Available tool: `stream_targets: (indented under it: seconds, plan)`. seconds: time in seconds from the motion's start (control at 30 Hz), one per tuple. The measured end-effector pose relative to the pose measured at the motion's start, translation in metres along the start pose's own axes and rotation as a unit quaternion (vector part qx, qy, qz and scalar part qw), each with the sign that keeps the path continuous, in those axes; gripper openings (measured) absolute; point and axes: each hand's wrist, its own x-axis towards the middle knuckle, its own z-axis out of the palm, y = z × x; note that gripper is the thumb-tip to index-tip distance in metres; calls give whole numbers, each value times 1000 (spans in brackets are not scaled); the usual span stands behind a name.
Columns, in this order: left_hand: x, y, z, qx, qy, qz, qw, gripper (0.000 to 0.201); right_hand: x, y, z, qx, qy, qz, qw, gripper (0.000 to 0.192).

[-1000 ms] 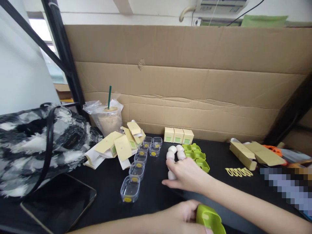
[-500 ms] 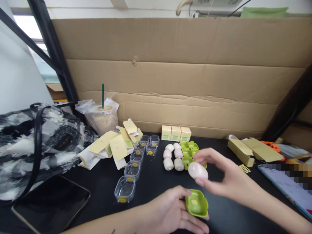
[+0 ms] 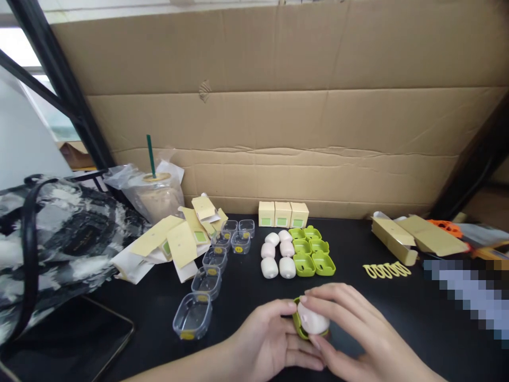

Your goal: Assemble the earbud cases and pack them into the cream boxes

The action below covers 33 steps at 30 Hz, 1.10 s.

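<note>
My left hand (image 3: 274, 331) is closed around the side of a small green plastic cup (image 3: 298, 324), its thumb on the rim. My right hand (image 3: 358, 326) grips a smooth, pale pinkish-white egg-shaped piece (image 3: 313, 319), which sits at least partly inside the cup. The cup's far wall and base are mostly hidden by fingers. Just beyond my hands lie several similar white pieces (image 3: 269, 268) in two columns. Right beside them, several green cups (image 3: 324, 264) stand open side up in two columns.
Clear plastic tubs (image 3: 193, 315) run along the left, beside opened cartons (image 3: 182, 241). Three small boxes (image 3: 282, 215) stand by the cardboard wall (image 3: 278, 127). Yellow loops (image 3: 386, 270) and a flattened carton (image 3: 393, 241) lie right. A bag (image 3: 79, 233) and bagged drink (image 3: 157, 196) occupy the left.
My right hand has brought the white piece down and left into the green cup. My left hand has shifted slightly left and up with the cup. The camera view has tilted down.
</note>
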Motion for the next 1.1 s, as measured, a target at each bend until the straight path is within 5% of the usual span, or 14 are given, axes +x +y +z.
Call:
stream_targets:
  seconds: [0.3,0.57,0.9,1.1]
  plan:
    - [4,-4,-1,13,-5,24,1000,24,-2,-4,8,13,0,32,999,34]
    - [-1,0,6,72,-17,0,997,40,-8,-4,7,53,-33,56,996,43]
    - [0,-5,7,115,-3,34,993,25,-11,-5,12,59,-52,108,991,11]
    - [1,-7,7,143,11,47,989,27,-14,-7,14,35,-51,112,992,18]
